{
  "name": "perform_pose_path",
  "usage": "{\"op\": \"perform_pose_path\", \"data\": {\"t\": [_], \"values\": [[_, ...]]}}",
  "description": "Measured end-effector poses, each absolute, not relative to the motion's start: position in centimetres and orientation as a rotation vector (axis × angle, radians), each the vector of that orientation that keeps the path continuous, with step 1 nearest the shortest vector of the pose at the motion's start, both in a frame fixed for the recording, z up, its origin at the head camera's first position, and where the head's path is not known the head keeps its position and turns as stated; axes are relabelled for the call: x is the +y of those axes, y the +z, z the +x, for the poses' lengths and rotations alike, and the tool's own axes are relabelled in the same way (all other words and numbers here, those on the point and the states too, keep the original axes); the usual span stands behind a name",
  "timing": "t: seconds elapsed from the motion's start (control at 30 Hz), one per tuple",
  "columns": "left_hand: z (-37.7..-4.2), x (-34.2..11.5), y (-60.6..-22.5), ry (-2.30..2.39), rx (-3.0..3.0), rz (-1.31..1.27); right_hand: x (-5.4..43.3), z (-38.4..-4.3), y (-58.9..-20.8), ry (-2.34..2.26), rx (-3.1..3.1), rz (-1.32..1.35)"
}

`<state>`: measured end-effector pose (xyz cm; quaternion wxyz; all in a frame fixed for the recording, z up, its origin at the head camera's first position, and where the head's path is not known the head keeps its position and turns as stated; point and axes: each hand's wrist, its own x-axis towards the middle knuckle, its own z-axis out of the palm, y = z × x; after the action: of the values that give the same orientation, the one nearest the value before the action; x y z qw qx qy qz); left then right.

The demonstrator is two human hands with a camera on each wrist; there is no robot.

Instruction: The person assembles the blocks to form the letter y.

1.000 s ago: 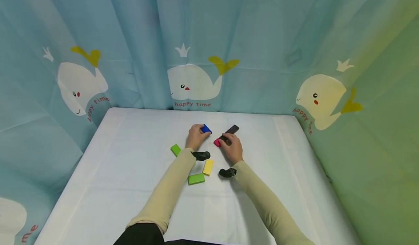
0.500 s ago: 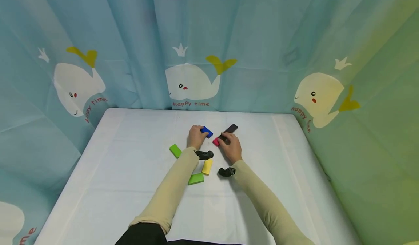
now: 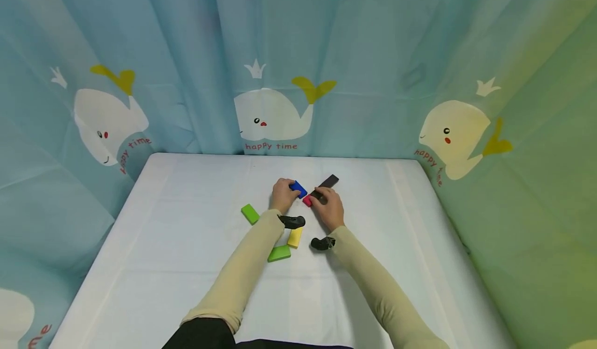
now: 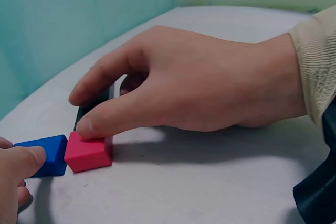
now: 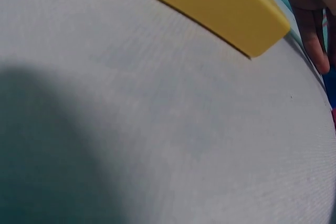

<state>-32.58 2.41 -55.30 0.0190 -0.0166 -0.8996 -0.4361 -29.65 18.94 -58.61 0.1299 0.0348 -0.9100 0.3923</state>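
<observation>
Whale-print curtains (image 3: 275, 80) in pale blue and green close off three sides of a white-covered table (image 3: 186, 287), where a person in beige sleeves works with small coloured blocks near the far middle. Left hand (image 3: 282, 196) pinches a blue block (image 3: 297, 188) between curled fingers — its fingertip (image 4: 23, 161) shows pressed against the block's end in the left wrist view. Right hand (image 3: 329, 209) arches over a red block (image 3: 307, 201), thumb down on its top and fingers bent over a black block (image 3: 329, 181) lying just behind. Blue and red blocks stand end to end, touching or very nearly so; the wrist view shows only a thin seam between them.

Closer to the person lie a yellow block (image 3: 295, 237) and a green block (image 3: 279, 253), just beside each other between the two forearms — a second green block (image 3: 250, 214) sits apart to the left of the left wrist. Black wrist cameras (image 3: 293, 221) ride on both arms.
</observation>
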Motion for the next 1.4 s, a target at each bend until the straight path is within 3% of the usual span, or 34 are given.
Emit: {"op": "perform_pose_path", "data": {"t": [1.4], "values": [[-32.3,2.6,-56.0,-1.320,-2.810,-0.107,19.0,-29.7,-58.9,1.152,-2.563,0.178]]}}
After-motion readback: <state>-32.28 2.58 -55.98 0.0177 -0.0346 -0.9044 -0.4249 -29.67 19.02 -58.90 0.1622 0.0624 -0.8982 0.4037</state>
